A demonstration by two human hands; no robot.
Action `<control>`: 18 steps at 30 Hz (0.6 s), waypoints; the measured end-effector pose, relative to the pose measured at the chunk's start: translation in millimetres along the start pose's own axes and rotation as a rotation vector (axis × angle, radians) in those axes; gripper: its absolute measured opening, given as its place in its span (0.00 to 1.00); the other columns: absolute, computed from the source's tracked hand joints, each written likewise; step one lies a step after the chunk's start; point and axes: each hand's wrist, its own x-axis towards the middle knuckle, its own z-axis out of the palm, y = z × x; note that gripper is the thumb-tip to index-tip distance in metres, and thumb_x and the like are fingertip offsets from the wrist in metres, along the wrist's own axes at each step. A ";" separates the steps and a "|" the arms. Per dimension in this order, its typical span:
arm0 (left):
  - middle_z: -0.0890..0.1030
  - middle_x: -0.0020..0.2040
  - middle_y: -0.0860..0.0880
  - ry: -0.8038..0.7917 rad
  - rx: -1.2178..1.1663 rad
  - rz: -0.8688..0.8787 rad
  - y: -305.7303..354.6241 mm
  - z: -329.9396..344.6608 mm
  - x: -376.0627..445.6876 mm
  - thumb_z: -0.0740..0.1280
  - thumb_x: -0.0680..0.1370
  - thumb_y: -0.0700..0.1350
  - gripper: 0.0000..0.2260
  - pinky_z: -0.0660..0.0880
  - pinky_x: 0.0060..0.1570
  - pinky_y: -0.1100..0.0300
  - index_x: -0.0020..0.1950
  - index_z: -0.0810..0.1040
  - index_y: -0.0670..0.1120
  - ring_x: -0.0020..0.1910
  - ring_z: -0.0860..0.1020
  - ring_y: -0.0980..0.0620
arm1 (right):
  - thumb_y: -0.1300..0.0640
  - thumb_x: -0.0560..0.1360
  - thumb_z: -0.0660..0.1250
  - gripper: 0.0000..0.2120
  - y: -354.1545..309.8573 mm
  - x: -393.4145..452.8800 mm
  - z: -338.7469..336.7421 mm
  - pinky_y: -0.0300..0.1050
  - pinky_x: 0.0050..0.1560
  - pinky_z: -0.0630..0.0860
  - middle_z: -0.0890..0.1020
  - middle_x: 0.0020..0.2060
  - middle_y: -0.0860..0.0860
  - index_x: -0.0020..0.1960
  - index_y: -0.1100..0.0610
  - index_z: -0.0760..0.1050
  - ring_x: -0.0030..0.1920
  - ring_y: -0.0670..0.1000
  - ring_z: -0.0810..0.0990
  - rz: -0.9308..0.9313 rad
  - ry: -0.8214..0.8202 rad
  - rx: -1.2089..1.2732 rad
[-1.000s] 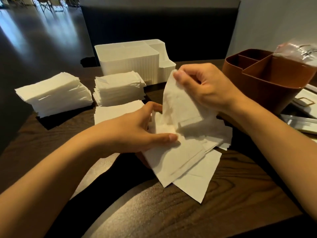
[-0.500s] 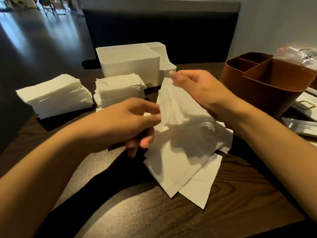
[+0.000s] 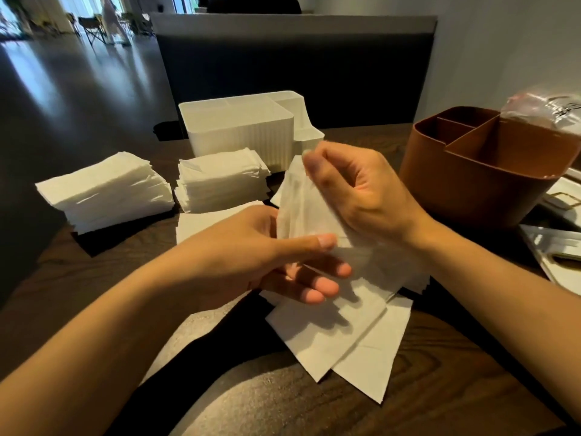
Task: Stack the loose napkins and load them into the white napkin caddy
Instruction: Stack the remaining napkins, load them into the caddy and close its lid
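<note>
In front of the white napkin caddy [image 3: 239,133], the right hand [image 3: 361,196] and left hand [image 3: 264,253] each pinch one raised napkin [image 3: 301,212] above the loose napkins [image 3: 352,335].

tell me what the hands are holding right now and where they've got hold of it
Both hold one loose napkin lifted off the pile. The right hand pinches its top corner; the left hand grips its lower edge, thumb on top and fingers underneath.
</note>
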 end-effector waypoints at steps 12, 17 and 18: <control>0.87 0.50 0.40 0.155 0.161 0.072 4.6 -2.6 -0.5 0.68 0.77 0.49 0.17 0.84 0.39 0.56 0.60 0.79 0.39 0.38 0.85 0.47 | 0.47 0.79 0.68 0.07 -3.7 4.6 -23.3 0.41 0.31 0.75 0.81 0.38 0.46 0.51 0.50 0.79 0.36 0.51 0.80 -0.016 -0.325 0.001; 0.87 0.56 0.47 0.053 0.149 0.081 11.9 -3.8 -7.1 0.71 0.73 0.59 0.22 0.84 0.42 0.50 0.63 0.78 0.50 0.49 0.87 0.40 | 0.50 0.79 0.64 0.19 -10.3 5.3 -34.3 0.39 0.46 0.79 0.81 0.52 0.47 0.66 0.57 0.69 0.48 0.46 0.82 0.052 -0.362 0.201; 0.87 0.56 0.48 0.054 0.134 0.102 12.0 -2.9 -6.6 0.70 0.73 0.58 0.20 0.84 0.43 0.50 0.62 0.79 0.50 0.51 0.87 0.41 | 0.50 0.81 0.62 0.21 -11.0 4.8 -32.0 0.37 0.45 0.78 0.82 0.48 0.45 0.71 0.57 0.64 0.45 0.43 0.82 0.073 -0.370 0.174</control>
